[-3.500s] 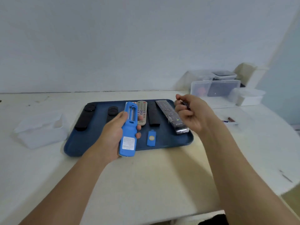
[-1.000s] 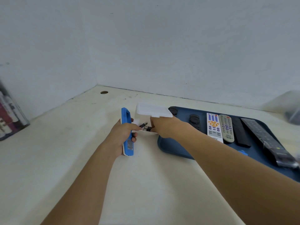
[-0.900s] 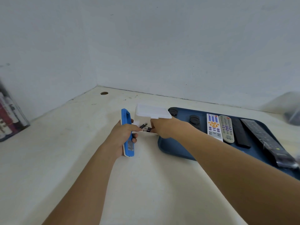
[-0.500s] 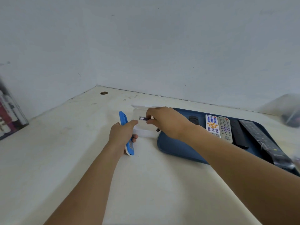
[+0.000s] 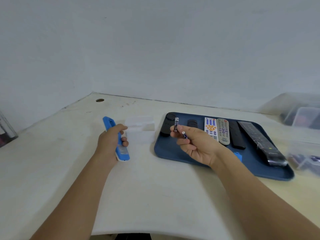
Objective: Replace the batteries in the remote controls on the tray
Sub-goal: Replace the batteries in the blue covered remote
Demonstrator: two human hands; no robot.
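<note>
- Cream table [image 5: 155,196] in a grey-walled corner; blue tray [image 5: 173,153] holds the remotes [image 5: 223,130].
- Left of tray: left hand [image 5: 110,142] grips blue remote [image 5: 121,149].
- Over tray: right hand [image 5: 195,144] pinches two batteries [image 5: 176,124].

We see the left hand [image 5: 110,141] gripping a blue remote control [image 5: 116,138] above the pale surface [image 5: 155,196], just left of a clear plastic box [image 5: 140,129]. The right hand [image 5: 195,144] is raised over the blue tray [image 5: 173,151], pinching one battery [image 5: 176,124] upright in its fingers [image 5: 174,130] and holding a second battery [image 5: 184,135] beside it. On the tray lie a white remote [image 5: 210,127], a grey remote [image 5: 223,131] and black remotes [image 5: 259,142].
</note>
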